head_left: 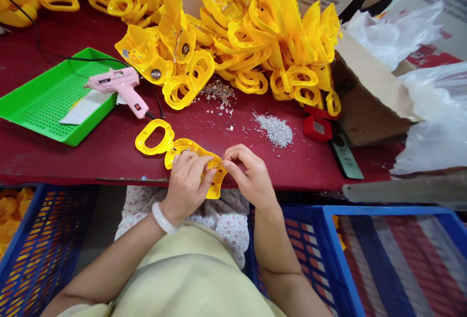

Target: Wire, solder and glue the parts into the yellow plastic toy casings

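Observation:
A yellow plastic shell (pixel 215 191) with a handle loop (pixel 154 137) lies with its hollow inside facing up at the table's front edge, partly over my lap. My left hand (pixel 189 180), with a white bangle on the wrist, is closed over the shell's middle, thumb and fingers on it. At the shell's right end my right hand (pixel 251 176) pinches thumb and forefinger together. A thin wire seems to run between the two hands, but what the right fingertips hold is too small to make out. The left hand hides part of the shell's inside.
Piled yellow shells (pixel 255 39) stand behind, some with round metal parts and wires. Small silvery screws (pixel 275 129) and other tiny pieces (pixel 221 93) lie nearer. A pink glue gun (pixel 122 85) rests on a green tray (pixel 78 134). Right are a phone (pixel 346 156) and red box (pixel 317 128).

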`<state>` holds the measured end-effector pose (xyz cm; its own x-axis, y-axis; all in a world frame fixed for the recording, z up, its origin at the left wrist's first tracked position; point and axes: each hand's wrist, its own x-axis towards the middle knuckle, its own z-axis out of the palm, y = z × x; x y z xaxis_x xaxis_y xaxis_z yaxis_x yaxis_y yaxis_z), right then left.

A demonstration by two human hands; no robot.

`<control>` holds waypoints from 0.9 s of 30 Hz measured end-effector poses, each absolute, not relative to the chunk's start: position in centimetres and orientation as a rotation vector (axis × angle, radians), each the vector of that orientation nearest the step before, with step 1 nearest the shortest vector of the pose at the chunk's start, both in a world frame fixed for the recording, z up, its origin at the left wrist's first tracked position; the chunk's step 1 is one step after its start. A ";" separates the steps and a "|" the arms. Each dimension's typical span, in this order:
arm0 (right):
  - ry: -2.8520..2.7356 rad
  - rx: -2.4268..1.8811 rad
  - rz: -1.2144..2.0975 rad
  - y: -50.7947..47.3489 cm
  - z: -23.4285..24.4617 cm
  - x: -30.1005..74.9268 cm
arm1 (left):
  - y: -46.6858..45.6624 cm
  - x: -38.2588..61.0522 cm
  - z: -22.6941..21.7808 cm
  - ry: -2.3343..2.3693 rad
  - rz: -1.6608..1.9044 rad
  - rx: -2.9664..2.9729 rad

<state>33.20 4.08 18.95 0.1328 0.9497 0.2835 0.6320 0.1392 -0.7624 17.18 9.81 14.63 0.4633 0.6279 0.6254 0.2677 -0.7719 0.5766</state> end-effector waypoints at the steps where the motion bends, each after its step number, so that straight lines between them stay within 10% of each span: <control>1: -1.545 -1.569 0.484 3.8 18.7 33.0 | 9.8 17.3 14.9 0.750 1.205 2.324; 27: -1.437 -1.584 0.978 20.0 16.7 26.2 | 10.9 11.6 14.7 1.262 1.383 2.211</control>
<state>26.25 20.01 16.70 0.0694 0.9967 -0.0431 0.4057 -0.0677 -0.9115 11.59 10.88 14.68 0.1769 0.7704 0.6125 0.5394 -0.5965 0.5944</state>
